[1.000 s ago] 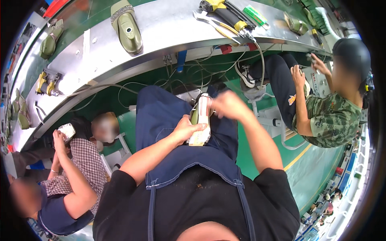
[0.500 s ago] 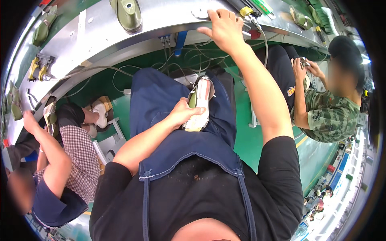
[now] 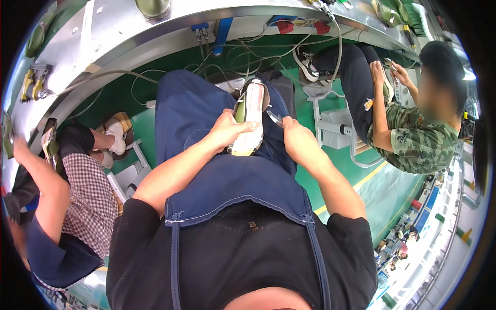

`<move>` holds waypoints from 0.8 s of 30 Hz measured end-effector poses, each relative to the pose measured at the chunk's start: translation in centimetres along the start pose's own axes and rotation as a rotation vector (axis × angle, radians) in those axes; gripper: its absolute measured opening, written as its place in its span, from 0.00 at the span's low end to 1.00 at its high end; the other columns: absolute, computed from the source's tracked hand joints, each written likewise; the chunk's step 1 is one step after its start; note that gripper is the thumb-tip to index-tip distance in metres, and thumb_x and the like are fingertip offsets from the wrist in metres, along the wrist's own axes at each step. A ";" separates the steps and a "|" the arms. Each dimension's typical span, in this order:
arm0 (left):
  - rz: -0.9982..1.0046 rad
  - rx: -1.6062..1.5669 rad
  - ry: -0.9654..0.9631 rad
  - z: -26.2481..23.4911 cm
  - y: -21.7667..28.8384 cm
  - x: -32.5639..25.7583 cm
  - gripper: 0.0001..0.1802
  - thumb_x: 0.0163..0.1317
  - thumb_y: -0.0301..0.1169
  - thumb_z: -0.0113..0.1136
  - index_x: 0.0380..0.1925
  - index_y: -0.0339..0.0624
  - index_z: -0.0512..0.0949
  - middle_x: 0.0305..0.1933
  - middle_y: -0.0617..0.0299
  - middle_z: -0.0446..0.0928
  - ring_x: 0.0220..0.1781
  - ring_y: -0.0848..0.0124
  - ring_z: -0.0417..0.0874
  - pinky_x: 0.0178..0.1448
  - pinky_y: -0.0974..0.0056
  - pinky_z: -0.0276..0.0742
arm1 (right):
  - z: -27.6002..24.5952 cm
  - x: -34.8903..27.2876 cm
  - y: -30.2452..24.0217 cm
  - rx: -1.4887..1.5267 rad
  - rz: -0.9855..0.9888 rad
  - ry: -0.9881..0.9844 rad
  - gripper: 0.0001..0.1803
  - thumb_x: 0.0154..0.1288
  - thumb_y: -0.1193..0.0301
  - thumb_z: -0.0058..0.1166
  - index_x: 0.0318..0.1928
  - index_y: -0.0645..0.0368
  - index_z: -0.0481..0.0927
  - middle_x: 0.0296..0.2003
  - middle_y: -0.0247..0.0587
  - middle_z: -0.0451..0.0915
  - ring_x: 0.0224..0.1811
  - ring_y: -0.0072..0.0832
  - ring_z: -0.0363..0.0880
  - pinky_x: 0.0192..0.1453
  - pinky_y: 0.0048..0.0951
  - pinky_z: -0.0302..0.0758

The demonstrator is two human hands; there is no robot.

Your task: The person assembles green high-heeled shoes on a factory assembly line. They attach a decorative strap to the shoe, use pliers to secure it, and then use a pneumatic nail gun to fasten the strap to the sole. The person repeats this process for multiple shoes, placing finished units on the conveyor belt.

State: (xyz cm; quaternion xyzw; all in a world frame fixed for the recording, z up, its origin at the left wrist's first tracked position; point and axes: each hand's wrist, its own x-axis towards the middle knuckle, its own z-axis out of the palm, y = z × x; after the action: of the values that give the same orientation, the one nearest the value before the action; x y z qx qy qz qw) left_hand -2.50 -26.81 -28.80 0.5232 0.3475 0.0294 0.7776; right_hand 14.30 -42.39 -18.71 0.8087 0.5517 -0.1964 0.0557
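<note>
A shoe upper stretched on a last lies on my lap, its pale underside facing up. Green last shows along its left side, and rough, bristly edging rings the heel end nearest me. My left hand is closed around that heel end, thumb across the underside. Just to the right of the shoe, my right hand is closed on a small shiny metal tool with a narrow, blade-like tip. The tip points toward the shoe's edge; whether it touches cannot be made out. The tool's handle is hidden in my fist.
Ahead runs a metal workbench with a green last and a yellow air tool on it. Hoses loop beneath. Seated co-workers are close by: one at left, another in a camouflage shirt at right, handling a shoe and tool.
My right hand has come back from the bench to my lap, now with the metal tool in it. My left hand keeps its hold on the shoe. The view has shifted slightly.
</note>
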 end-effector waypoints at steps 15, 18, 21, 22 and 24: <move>0.028 0.034 0.007 -0.3 -2.3 1.6 0.43 0.53 0.46 0.83 0.48 0.17 0.69 0.42 0.40 0.83 0.41 0.60 0.90 0.43 0.61 0.86 | 1.6 0.7 -1.1 -0.039 0.068 0.122 0.06 0.71 0.77 0.46 0.45 0.67 0.72 0.40 0.64 0.82 0.43 0.56 0.86 0.46 0.52 0.85; 0.023 0.037 0.016 -0.2 -1.8 1.2 0.42 0.54 0.46 0.82 0.47 0.17 0.70 0.42 0.41 0.82 0.40 0.61 0.90 0.42 0.61 0.86 | 1.1 0.9 -1.5 -0.005 0.123 0.073 0.07 0.71 0.79 0.42 0.46 0.66 0.71 0.44 0.65 0.81 0.46 0.58 0.84 0.51 0.55 0.81; 0.049 0.025 -0.006 -0.2 -1.7 1.2 0.40 0.54 0.45 0.82 0.46 0.17 0.71 0.43 0.42 0.83 0.40 0.62 0.90 0.42 0.62 0.86 | 1.5 1.0 -1.2 -0.025 0.117 0.067 0.06 0.71 0.79 0.43 0.45 0.66 0.71 0.42 0.64 0.81 0.45 0.59 0.85 0.50 0.56 0.81; 0.064 0.020 -0.017 -0.3 -1.7 1.2 0.40 0.54 0.45 0.82 0.46 0.18 0.72 0.43 0.42 0.83 0.40 0.63 0.90 0.42 0.62 0.85 | 1.4 1.0 -1.3 -0.031 0.105 0.063 0.06 0.70 0.79 0.44 0.45 0.66 0.70 0.41 0.63 0.82 0.44 0.59 0.85 0.49 0.56 0.81; 0.044 -0.030 -0.049 -0.1 -0.3 0.4 0.39 0.55 0.44 0.82 0.46 0.17 0.74 0.42 0.43 0.84 0.40 0.63 0.90 0.42 0.61 0.85 | 1.2 0.9 -1.3 -0.044 0.087 0.056 0.05 0.70 0.79 0.44 0.44 0.66 0.70 0.39 0.62 0.82 0.43 0.59 0.86 0.48 0.57 0.81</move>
State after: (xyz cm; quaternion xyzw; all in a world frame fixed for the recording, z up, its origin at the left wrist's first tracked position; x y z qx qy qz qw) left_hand -2.33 -26.67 -29.27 0.5197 0.3164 0.0390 0.7926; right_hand 13.13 -41.50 -19.96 0.8358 0.5213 -0.1588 0.0663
